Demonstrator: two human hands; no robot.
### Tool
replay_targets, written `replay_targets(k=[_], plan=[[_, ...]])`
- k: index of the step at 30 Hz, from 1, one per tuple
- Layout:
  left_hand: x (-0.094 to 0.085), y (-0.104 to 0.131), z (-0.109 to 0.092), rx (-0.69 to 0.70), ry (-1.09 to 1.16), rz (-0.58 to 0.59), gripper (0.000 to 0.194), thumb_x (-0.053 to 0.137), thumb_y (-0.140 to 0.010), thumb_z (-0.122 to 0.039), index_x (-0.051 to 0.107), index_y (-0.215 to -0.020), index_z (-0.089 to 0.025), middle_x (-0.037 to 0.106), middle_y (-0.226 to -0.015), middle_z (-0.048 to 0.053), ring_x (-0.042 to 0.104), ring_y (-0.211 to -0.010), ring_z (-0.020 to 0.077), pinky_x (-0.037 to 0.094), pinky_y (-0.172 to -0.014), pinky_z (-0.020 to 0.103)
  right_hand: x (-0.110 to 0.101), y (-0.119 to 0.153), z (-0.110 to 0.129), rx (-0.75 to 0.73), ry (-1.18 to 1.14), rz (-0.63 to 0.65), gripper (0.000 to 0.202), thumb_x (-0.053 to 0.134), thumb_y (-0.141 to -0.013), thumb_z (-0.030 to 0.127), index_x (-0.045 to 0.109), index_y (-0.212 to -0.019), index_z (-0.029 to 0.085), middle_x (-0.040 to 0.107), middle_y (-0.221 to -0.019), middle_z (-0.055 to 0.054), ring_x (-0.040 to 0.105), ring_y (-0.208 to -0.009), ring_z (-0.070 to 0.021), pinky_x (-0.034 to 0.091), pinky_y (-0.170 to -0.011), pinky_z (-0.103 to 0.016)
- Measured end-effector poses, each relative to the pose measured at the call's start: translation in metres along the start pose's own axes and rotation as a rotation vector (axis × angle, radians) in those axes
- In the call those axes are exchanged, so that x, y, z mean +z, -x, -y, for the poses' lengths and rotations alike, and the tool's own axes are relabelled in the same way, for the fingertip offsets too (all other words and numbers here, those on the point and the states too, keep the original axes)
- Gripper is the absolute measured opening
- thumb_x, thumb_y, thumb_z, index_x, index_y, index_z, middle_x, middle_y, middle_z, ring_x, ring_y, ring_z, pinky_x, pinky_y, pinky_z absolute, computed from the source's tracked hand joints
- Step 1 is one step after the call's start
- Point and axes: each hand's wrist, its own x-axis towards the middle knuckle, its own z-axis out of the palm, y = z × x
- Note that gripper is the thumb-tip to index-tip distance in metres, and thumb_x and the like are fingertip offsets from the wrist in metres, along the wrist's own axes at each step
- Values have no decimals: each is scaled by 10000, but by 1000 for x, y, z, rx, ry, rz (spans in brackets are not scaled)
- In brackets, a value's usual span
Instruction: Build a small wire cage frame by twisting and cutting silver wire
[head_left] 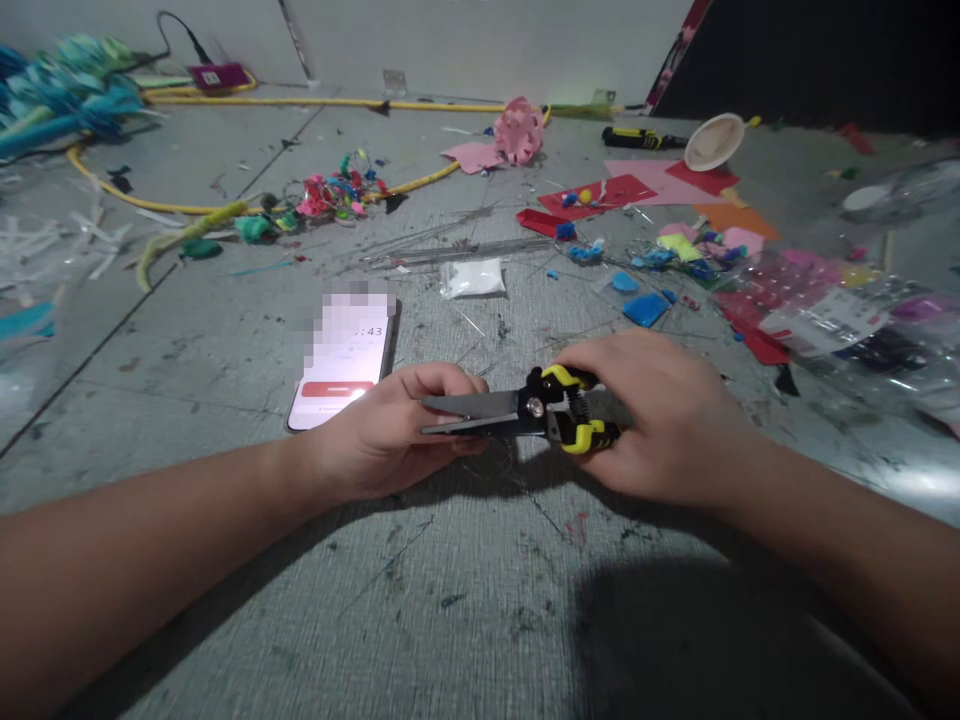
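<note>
While our right hand [667,415] wraps around the yellow-and-black handles of the snips [534,408] at the centre of the frame, our left hand [394,425] meets their blades just left of centre. The blades point left and stand slightly apart, their tips overlapping our left fingers. Those fingers are curled, yet we cannot tell whether they pinch anything.

Behind our left wrist, left of centre, a lit phone [341,365] lies face up on the grey surface [337,610]. Above the snips, near the middle of the frame, we see a small white packet [478,278]. To the upper right of our right hand lie a blue piece [649,308] and clear plastic packaging [832,320]. Towards the top of the frame, a pink paper flower [519,132] sits beside a yellow cable [300,102]; at the upper left, we see a teal bundle [71,90].
</note>
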Motion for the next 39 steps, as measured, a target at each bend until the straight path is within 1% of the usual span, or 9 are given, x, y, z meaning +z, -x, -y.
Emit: replay_targets(k=[5,12,18,21,24,27,30,33,39], plan=[[0,0,1,36,-18,-1,177,962,-810,-255,825,-753,-159,688,-730,23,635,-702,122,516,-689,215,0,-1,-1,-20,28,-20,295,673,-875,275,658,-1152,177,775,-929,-93,721,-833,-290,529,-755,-430],[1,-1,1,122,-71,-60,137,959,-789,-172,835,-732,-190,707,-720,-1,638,-687,109,503,-650,199,0,1,-5,-56,87,-58,354,669,-806,211,658,-1159,180,782,-927,-110,712,-816,-311,513,-740,-459],[3,-1,0,126,-102,-95,171,1004,-749,-229,839,-710,-204,704,-703,-2,636,-671,113,488,-620,204,1,1,-8,-65,96,-79,399,658,-782,182,654,-1180,207,786,-939,-108,707,-815,-309,506,-737,-461],[3,-1,0,95,-111,-116,196,1009,-764,-275,840,-708,-195,686,-685,1,625,-671,114,495,-645,216,2,0,-8,-43,76,-82,389,694,-819,241,646,-1205,222,793,-991,-115,718,-866,-325,521,-767,-469],[3,0,0,86,-104,-161,180,1033,-744,-296,868,-760,-227,692,-697,-6,610,-668,113,509,-679,237,5,-1,-9,36,9,-68,423,751,-849,343,643,-1237,212,788,-1083,-144,736,-988,-367,551,-844,-499],[3,-1,0,139,-142,-193,149,1025,-760,-292,883,-780,-254,712,-797,7,616,-734,122,515,-711,255,10,-2,-13,189,-22,-46,496,805,-874,458,660,-1266,192,777,-1153,-169,734,-1079,-402,561,-907,-528],[3,-3,1,177,-188,-176,109,1000,-798,-278,895,-819,-258,685,-889,12,596,-782,113,506,-727,248,17,-2,-23,357,-8,-1,628,861,-851,580,683,-1290,167,774,-1201,-196,725,-1134,-429,559,-969,-555],[0,-4,3,220,-209,-143,86,980,-833,-284,900,-863,-270,656,-851,7,571,-777,110,502,-733,241,25,-2,-33,492,71,94,727,895,-834,594,680,-1351,131,762,-1288,-234,705,-1208,-464,542,-1023,-584],[-5,-4,4,185,-194,-155,129,1001,-817,-302,880,-841,-265,654,-868,9,562,-775,112,504,-705,232,33,-1,-36,496,245,218,768,779,-912,730,696,-1359,111,749,-1320,-249,662,-1239,-463,508,-1055,-562]])
